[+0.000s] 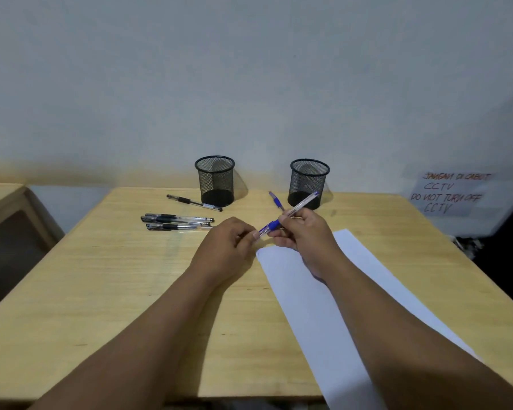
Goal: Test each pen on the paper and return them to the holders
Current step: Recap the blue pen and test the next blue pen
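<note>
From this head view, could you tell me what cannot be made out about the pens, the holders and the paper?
- Blue pen: its tip end is hidden by the left hand, so capped or not is unclear.
- Second blue pen: its near end is hidden behind the right hand.
- Paper: partly under the right forearm and cut off at the bottom edge.
- Black pens: too small and overlapping to count.

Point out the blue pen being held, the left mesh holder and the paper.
blue pen [301,204], head view, clear barrel.
left mesh holder [215,182], head view, front wall.
paper [323,306], head view, bare middle.
</note>
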